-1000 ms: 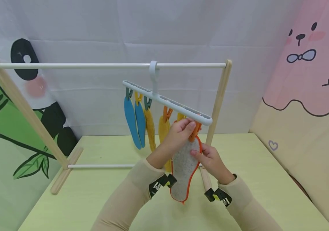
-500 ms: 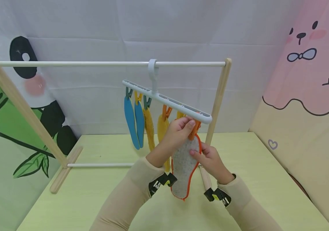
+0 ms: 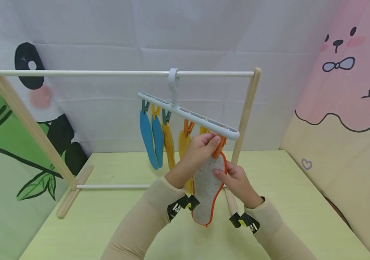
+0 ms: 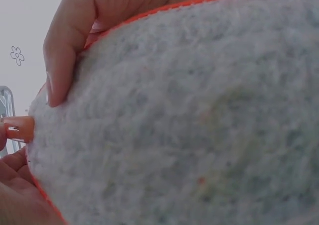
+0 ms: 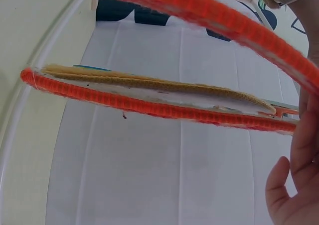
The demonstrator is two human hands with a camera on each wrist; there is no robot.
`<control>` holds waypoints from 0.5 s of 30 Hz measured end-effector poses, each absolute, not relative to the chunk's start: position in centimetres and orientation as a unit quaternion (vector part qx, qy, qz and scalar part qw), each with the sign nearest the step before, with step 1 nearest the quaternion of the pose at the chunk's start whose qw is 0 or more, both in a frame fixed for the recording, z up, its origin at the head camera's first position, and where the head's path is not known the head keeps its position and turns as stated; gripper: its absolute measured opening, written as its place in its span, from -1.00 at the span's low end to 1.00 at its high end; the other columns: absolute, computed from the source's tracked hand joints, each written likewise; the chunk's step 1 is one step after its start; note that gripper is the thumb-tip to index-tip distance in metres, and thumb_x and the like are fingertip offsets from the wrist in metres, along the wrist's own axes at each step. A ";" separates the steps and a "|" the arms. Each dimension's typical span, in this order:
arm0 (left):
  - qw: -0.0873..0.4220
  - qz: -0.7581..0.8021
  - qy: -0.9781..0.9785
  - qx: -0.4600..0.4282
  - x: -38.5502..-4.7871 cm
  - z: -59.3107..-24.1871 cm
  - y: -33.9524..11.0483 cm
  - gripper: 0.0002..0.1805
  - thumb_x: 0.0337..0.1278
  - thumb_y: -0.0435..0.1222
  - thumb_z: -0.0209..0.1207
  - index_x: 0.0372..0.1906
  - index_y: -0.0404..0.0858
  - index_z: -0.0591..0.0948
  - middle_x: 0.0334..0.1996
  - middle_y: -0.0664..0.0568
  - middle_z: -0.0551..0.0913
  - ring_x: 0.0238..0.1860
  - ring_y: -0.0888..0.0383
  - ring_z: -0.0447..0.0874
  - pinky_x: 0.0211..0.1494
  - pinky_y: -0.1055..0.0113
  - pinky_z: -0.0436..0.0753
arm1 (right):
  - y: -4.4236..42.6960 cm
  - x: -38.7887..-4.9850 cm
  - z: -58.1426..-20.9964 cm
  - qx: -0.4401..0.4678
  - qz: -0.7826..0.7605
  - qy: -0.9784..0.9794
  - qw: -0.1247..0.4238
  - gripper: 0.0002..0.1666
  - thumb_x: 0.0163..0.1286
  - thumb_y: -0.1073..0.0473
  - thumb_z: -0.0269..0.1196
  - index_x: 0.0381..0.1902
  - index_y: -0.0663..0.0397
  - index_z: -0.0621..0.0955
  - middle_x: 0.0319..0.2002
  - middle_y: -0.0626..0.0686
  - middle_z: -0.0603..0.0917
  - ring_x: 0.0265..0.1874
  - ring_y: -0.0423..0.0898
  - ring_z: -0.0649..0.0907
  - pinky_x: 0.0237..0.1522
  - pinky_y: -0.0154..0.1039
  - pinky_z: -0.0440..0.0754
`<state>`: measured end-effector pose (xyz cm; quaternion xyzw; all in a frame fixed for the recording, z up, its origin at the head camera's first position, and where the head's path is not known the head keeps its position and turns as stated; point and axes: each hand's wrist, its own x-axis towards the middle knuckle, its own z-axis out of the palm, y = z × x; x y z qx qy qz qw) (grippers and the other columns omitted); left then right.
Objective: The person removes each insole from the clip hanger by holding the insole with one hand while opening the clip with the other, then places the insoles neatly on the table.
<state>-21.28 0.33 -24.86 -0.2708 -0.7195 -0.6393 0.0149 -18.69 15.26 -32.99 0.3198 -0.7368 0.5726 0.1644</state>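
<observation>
Near the right end of a light-grey clip hanger point(image 3: 204, 121), my left hand point(image 3: 196, 153) pinches an orange clothespin point(image 3: 219, 147). The clothespin's tip meets the upper edge of a grey felt insole point(image 3: 207, 187) with orange-red trim. My right hand point(image 3: 240, 183) holds that insole by its right edge, thumb on the near face. In the left wrist view, the felt insole point(image 4: 189, 115) fills most of the picture, with the clothespin point(image 4: 21, 129) at its end. A second orange-trimmed insole point(image 5: 164, 107) shows in the right wrist view, beside a yellow insole point(image 5: 149, 80).
The hanger hooks over the white top bar point(image 3: 107, 73) of a wooden-ended rack point(image 3: 248, 108). Blue insoles point(image 3: 148, 139) and yellow insoles point(image 3: 168, 144) hang from its left and middle clips. Below is a pale table point(image 3: 120, 216); a lower bar point(image 3: 113, 186) crosses the rack.
The view shifts slightly up and back down. Both hands keep their places on the clothespin and the felt insole.
</observation>
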 end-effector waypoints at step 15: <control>0.026 -0.644 -0.716 -0.267 -21.4 -25.2 0.4 -0.72 0.38 -0.40 0.02 -0.06 -0.58 0.58 -0.27 -0.22 0.62 -0.28 0.15 0.43 -0.29 0.46 0.42 | 15.1 -18.9 -33.5 0.328 0.574 -0.732 0.165 -0.71 0.41 0.33 0.13 -0.16 0.61 0.51 -0.30 0.01 0.68 -0.37 -0.29 0.64 -0.31 -0.34 0.63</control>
